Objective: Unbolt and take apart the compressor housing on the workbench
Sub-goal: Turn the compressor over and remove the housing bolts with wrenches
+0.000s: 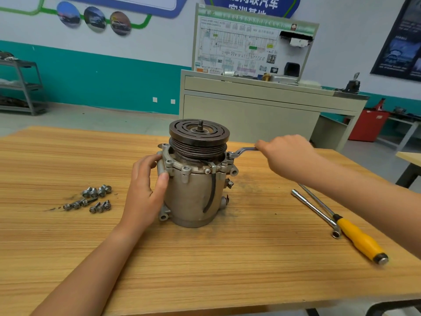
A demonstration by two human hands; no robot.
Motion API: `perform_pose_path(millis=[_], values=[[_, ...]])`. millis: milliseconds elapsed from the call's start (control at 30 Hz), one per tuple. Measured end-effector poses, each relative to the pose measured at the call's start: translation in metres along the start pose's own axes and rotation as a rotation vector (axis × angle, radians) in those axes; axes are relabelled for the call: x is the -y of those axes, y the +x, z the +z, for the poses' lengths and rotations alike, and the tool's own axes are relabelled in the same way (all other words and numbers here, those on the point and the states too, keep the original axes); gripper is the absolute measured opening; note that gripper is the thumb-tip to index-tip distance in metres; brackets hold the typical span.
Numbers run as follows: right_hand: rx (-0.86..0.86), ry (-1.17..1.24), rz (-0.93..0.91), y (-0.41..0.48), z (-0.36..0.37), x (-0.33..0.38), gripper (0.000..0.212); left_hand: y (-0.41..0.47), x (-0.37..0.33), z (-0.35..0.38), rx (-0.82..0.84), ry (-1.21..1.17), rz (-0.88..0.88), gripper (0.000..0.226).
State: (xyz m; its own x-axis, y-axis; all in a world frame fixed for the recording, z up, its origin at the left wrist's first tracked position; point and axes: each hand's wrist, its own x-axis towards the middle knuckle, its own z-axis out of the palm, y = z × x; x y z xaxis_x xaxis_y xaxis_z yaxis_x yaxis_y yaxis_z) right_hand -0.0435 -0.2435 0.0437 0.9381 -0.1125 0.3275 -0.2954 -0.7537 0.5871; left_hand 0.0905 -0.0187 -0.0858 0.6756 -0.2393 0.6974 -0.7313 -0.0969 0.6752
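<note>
On the wood-grain bench (205, 270): loose silver flanged bolts (91, 199); the left hand (145, 192), fingers and thumb curled round the flange of the grey cast-metal compressor housing (193, 197), which stands upright mid-bench, dark grooved pulley (199, 133) uppermost; a steel offset ring spanner (241, 152) set at the flange, its handle gripped by the right hand (287, 156). The housing looks heavy, rigid and smooth-walled; its flange lugs likely give the surest hold.
</note>
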Motion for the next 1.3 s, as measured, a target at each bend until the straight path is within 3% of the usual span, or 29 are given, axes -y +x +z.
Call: perform_pose_path(millis=[200,300,367,433,533,633,767,1000,1167,1300], values=[[-0.315,0.413,-0.115,0.050,0.030,0.023,0.029,-0.002,-0.002,-0.006,0.016,0.075,0.023,0.057],[-0.444,0.661,0.095,0.046,0.030,0.028,0.032,-0.002,-0.003,-0.008,0.030,0.103,0.053,0.059],[-0.474,0.896,0.269,0.034,0.023,0.022,0.031,-0.001,-0.004,-0.007,0.040,0.098,0.065,0.059],[-0.457,0.998,0.323,0.016,0.014,0.015,0.030,-0.001,-0.004,-0.005,0.046,0.085,0.068,0.059],[-0.315,0.961,0.246,-0.014,0.002,0.013,0.024,-0.001,-0.005,-0.004,0.039,0.077,0.064,0.060],[-0.081,0.702,0.168,-0.036,0.000,0.017,0.033,-0.001,-0.005,-0.004,0.039,0.081,0.062,0.062],[0.077,0.473,0.126,-0.047,-0.004,0.023,0.032,-0.002,-0.004,-0.002,0.035,0.091,0.048,0.065],[0.053,0.287,0.114,-0.042,-0.014,0.020,0.031,-0.003,-0.004,-0.003,0.036,0.079,0.046,0.064],[0.025,0.327,0.155,-0.042,-0.015,0.029,0.028,-0.004,-0.008,0.000,0.020,0.070,0.036,0.067],[0.101,0.327,0.135,-0.042,-0.017,0.039,0.020,-0.007,-0.010,0.004,0.031,0.056,0.043,0.069]])
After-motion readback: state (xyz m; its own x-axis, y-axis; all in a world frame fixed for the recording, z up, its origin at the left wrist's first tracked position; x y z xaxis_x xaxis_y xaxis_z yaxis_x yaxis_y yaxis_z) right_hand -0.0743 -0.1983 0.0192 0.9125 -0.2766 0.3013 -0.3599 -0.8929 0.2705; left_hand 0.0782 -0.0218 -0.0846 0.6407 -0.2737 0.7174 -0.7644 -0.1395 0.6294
